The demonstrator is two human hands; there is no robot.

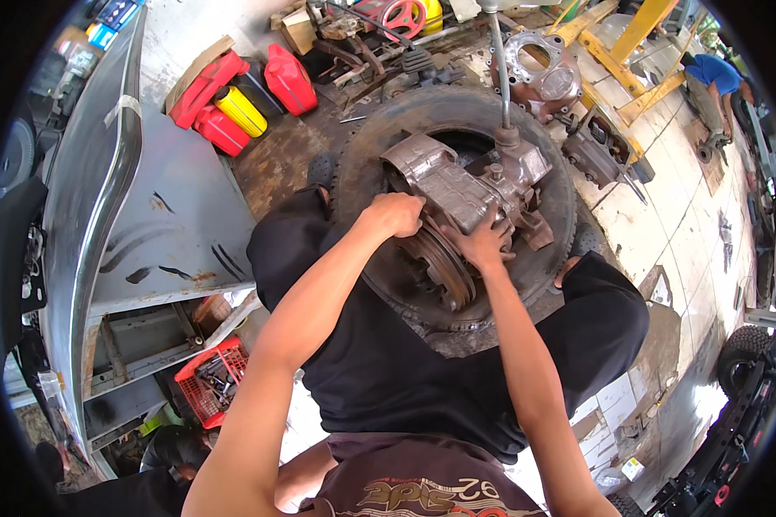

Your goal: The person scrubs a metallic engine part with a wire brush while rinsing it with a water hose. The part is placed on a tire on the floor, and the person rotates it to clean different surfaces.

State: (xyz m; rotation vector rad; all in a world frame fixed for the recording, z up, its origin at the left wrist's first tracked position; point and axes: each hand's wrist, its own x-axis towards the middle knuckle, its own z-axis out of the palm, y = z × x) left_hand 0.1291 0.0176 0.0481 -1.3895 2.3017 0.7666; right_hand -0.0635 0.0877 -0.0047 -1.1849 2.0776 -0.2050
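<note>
A greasy metal gearbox housing [448,185] rests on a large tyre [371,129] laid flat between my legs. A long shift lever [502,77] rises from its far right part. On the housing's near side sits a round, rusty drum-like part [440,265] with ridged edges. My left hand [397,214] is closed at the left edge of the housing, beside the drum; what its curled fingers hold is hidden. My right hand [485,239] lies on the housing just right of the drum, its fingers spread and touching the metal.
Red containers [290,79] and a yellow one [241,112] stand at the far left, near a grey vehicle panel [172,198]. A red basket of tools [207,383] is at lower left. Metal castings [539,73] and a yellow frame [621,65] lie far right, where another person [714,82] bends.
</note>
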